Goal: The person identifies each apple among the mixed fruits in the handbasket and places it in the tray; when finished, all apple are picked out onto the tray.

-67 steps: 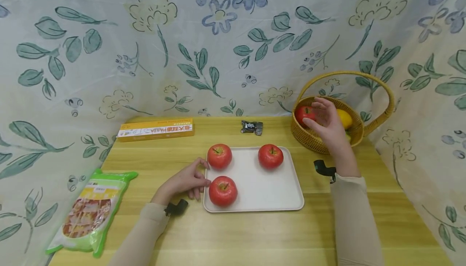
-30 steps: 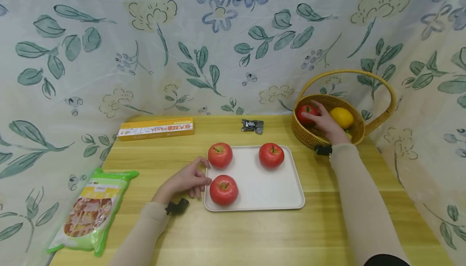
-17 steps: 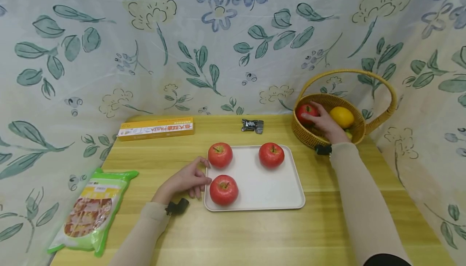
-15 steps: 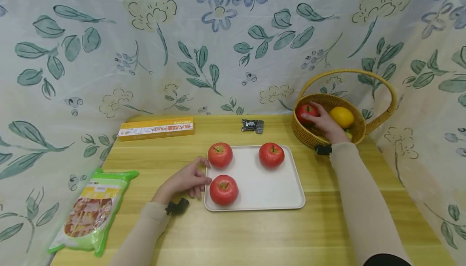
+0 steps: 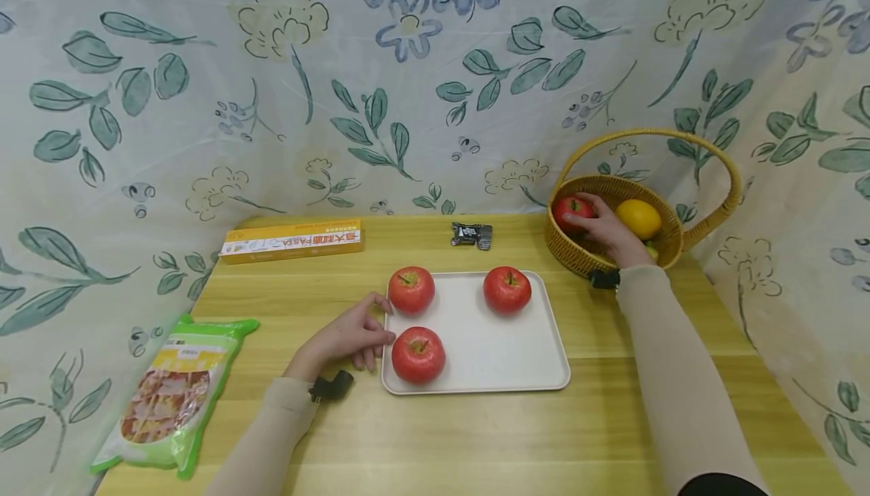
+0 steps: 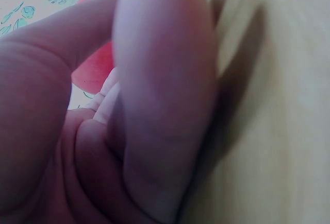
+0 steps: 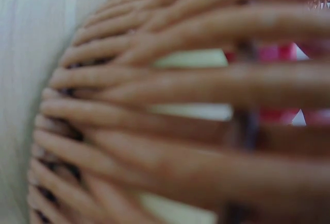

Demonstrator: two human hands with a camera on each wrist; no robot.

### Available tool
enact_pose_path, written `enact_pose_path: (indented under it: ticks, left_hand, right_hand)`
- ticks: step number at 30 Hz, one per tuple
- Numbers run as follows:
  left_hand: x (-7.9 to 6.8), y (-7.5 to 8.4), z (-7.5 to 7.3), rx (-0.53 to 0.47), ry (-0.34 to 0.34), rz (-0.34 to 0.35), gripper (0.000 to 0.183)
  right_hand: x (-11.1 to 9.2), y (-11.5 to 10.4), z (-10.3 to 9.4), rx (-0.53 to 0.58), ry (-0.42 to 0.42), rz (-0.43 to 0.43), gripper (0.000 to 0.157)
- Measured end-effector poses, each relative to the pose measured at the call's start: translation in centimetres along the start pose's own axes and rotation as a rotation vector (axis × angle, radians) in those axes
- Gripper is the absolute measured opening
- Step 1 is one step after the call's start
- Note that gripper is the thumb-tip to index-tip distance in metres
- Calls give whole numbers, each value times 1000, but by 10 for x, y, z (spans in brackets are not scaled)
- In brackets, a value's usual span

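In the head view, my right hand [image 5: 605, 229] reaches into the wicker basket [image 5: 567, 251] at the back right. Its fingers and thumb grip a red apple [image 5: 569, 213] inside. A yellow lemon-like fruit [image 5: 639, 219] lies beside that hand. Woven strands of the basket [image 7: 154, 85] fill the right wrist view and hide the grasp. My left hand [image 5: 347, 334] rests on the table with loosely bent fingers, index finger and thumb at the left rim of the white tray [image 5: 506, 352]. On this tray are apples at the back left [image 5: 411, 290], front left [image 5: 418, 355] and back right [image 5: 507, 290].
A yellow pasta box [image 5: 292, 241] lies at the back left. A small black wrapped packet [image 5: 471, 235] lies behind the tray. At the left edge is a green-and-yellow food bag [image 5: 170, 394]. The basket's tall handle [image 5: 646, 134] arches over the right hand; a floral cloth [image 5: 408, 103] hangs behind.
My right hand has come down from above the basket and now grips the apple in it. For the last second both hands have stayed almost still; the tray's apples have not moved.
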State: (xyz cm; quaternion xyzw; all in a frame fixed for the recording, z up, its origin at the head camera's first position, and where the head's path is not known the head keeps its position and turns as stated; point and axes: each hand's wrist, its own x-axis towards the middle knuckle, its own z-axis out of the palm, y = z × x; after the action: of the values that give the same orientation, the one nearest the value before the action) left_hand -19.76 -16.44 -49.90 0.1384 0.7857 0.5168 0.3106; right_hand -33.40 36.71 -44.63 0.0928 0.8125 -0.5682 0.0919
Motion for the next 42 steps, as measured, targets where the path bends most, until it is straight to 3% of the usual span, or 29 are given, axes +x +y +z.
enact_pose_path:
  ticks: [20, 27, 32, 42]
  left_hand:
    - [1, -3, 3, 2, 0, -4, 56]
    - [1, -2, 2, 4, -3, -10, 56]
    - [1, 0, 1, 3, -5, -13, 57]
    - [1, -1, -1, 5, 2, -11, 57]
  right_hand:
    - [-6, 0, -3, -82, 33, -13, 81]
    - [-11, -5, -6, -90, 62, -69, 79]
    - [-23, -16, -6, -97, 101, -124, 78]
    - [-66, -37, 0, -112, 159, -142, 80]
